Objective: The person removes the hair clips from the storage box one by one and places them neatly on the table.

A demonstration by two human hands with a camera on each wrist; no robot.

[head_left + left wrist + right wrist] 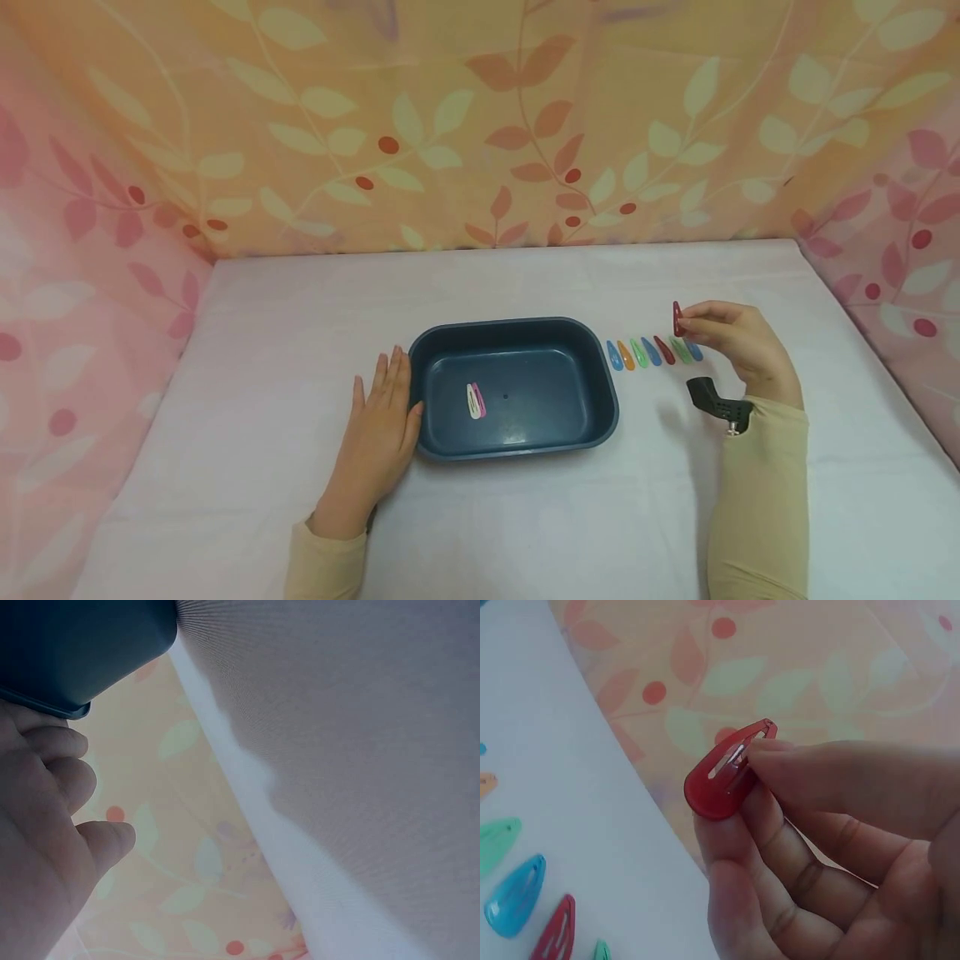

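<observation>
Red plastic — a hair clip (678,319) is pinched between thumb and fingertips of the right hand (738,343), raised right of centre above a row of coloured clips (651,352). The left hand (381,421) lies flat, fingers straight, apparently touching the dark blue tub (450,350) — two clips (476,401) lie inside.

Right hand (840,855) pinches a red hair clip (726,780) between thumb and fingertips, raised off the white tablecloth (570,787). Lower left — more clips in a row: green (495,844), blue (516,895), red (555,930), probably an orange one at the edge. Floral curtain (780,667) behind.
</observation>
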